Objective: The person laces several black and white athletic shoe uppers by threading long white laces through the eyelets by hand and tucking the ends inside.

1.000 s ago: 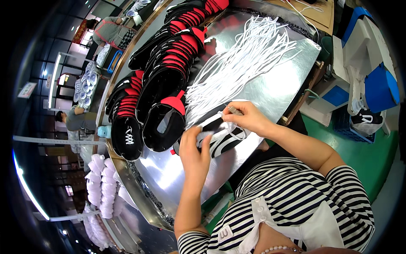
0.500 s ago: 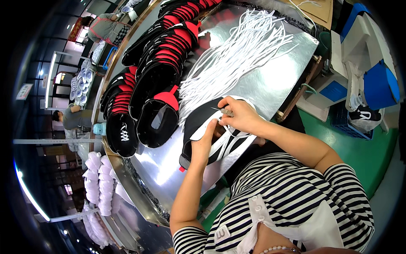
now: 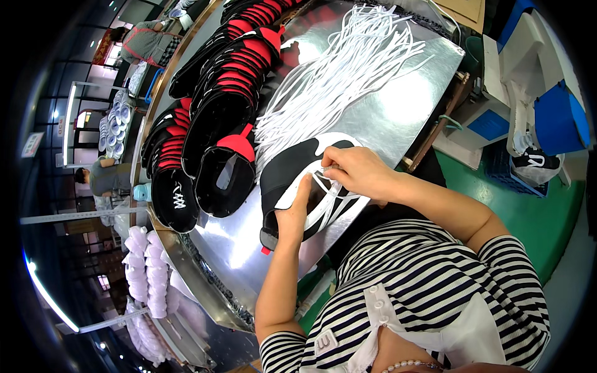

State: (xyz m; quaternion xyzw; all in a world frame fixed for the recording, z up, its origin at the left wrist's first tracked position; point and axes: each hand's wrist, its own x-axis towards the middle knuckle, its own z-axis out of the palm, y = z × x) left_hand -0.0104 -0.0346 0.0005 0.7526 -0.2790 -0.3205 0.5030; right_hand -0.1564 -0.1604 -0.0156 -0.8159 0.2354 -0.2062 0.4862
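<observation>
A black and white shoe upper (image 3: 292,171) lies tilted on the metal tabletop in front of me. My left hand (image 3: 293,217) grips its side, thumb up along the white trim by the lace opening. My right hand (image 3: 360,174) is closed in a pinch at the eyelet edge, close to the left thumb. A small pointed tool showed in that hand a moment before; now my fingers mostly hide it. White shoelace (image 3: 333,202) crosses the opening beneath the right hand.
A bundle of loose white laces (image 3: 336,74) spreads beyond the upper. Nested black and red uppers (image 3: 227,81) line the table's left side, and one laced upper (image 3: 175,202) sits nearest. Past the right edge stand a pale machine (image 3: 522,68) and a blue crate (image 3: 507,168).
My right hand has tipped down onto the eyelet edge, and the tool's thin point no longer shows. The left hand keeps its grip. The whole view has shifted slightly.
</observation>
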